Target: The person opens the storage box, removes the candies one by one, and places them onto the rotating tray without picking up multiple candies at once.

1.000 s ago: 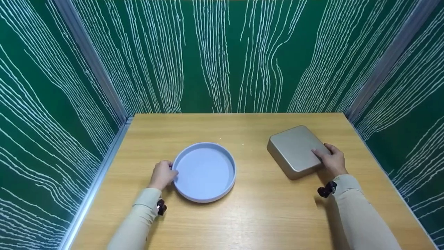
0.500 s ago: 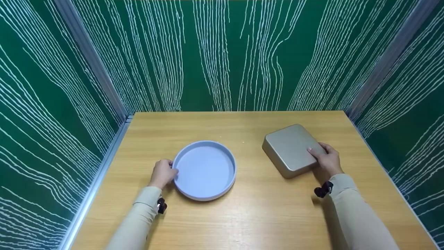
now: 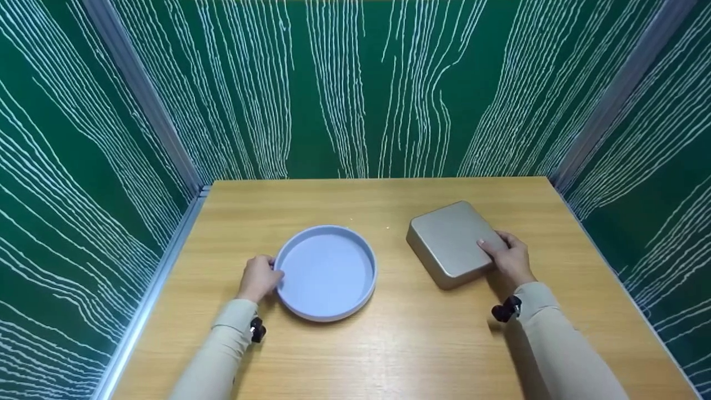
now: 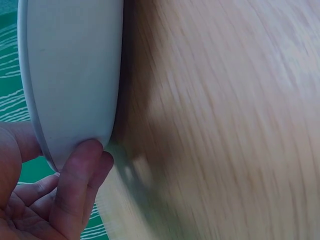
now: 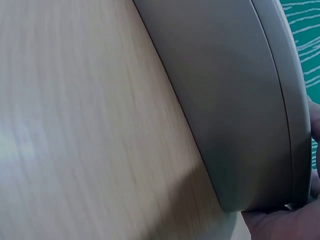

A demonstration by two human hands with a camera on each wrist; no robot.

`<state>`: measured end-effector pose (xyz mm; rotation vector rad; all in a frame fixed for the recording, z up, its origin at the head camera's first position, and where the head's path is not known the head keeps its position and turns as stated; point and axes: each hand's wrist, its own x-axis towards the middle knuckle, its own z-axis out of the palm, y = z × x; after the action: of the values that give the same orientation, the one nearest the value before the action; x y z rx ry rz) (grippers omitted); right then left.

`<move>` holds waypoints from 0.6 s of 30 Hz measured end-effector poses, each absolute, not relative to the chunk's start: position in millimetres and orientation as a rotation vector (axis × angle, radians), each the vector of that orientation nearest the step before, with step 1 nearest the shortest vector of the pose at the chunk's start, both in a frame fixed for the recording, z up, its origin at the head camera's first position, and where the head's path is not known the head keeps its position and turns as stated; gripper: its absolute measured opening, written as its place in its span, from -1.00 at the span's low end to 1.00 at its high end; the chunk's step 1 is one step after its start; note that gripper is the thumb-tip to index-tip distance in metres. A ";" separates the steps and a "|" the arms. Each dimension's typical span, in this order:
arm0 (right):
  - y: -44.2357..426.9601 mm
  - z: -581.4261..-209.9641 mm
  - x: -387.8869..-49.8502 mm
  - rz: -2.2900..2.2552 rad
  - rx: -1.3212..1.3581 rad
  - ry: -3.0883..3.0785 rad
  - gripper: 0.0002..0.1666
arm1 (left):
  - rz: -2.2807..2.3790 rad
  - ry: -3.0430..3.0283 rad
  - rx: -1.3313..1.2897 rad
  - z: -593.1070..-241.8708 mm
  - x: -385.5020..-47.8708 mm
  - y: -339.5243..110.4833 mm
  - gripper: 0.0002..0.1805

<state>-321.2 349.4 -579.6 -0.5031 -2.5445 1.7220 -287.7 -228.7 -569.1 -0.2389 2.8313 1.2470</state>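
A round, shallow, pale lavender dish with a raised rim is left of centre in the head view. My left hand pinches its left rim, thumb over the edge. In the left wrist view, curled fingers press the dish's outer wall. To the right is a square, champagne-grey metal tin with rounded corners, turned at an angle. My right hand grips its right corner, thumb on top. The right wrist view shows the tin's side wall and a seam; most of that hand is hidden there.
Both things are at the wooden table. Green panels with white wavy lines stand behind and at both sides, joined by metal posts. Tiny pale specks lie on the table behind the dish.
My right hand has moved the tin leftward, nearer the dish. My left hand and the dish have stayed about where they were, the grip unchanged.
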 end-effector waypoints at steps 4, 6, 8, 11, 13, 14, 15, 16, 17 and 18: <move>340.8 -579.5 -317.7 1.726 -0.491 -2.554 -0.04 | 1.245 2.813 -0.254 -569.1 -287.5 -228.2 -0.63; 336.8 -579.9 -315.6 1.730 -0.472 -2.560 -0.04 | 1.246 2.805 -0.256 -568.8 -287.0 -228.0 -0.63; 333.5 -580.4 -313.4 1.735 -0.458 -2.570 -0.04 | 1.247 2.799 -0.263 -569.0 -286.8 -228.0 -0.64; 328.7 -581.1 -310.1 1.725 -0.442 -2.591 -0.03 | 1.252 2.806 -0.265 -569.3 -286.9 -227.8 -0.65; 325.3 -581.2 -308.2 1.717 -0.428 -2.598 -0.04 | 1.245 2.824 -0.258 -570.1 -287.0 -228.0 -0.66; 323.2 -581.1 -307.2 1.716 -0.425 -2.602 -0.05 | 1.241 2.835 -0.251 -570.4 -286.9 -228.2 -0.67; 321.2 -581.1 -306.4 1.711 -0.421 -2.607 -0.05 | 1.236 2.844 -0.250 -570.6 -287.0 -228.2 -0.67; 319.0 -581.1 -305.7 1.706 -0.417 -2.609 -0.05 | 1.233 2.850 -0.244 -570.7 -286.8 -228.3 -0.67; 316.7 -580.9 -305.0 1.706 -0.416 -2.609 -0.06 | 1.232 2.854 -0.237 -570.7 -286.8 -228.5 -0.67; 314.3 -580.8 -304.4 1.709 -0.413 -2.606 -0.06 | 1.226 2.858 -0.235 -570.7 -286.8 -228.6 -0.67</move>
<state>-304.4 314.3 -580.8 -0.4134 -2.6057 1.7087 -286.8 -228.6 -570.7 -0.2353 2.8583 1.2262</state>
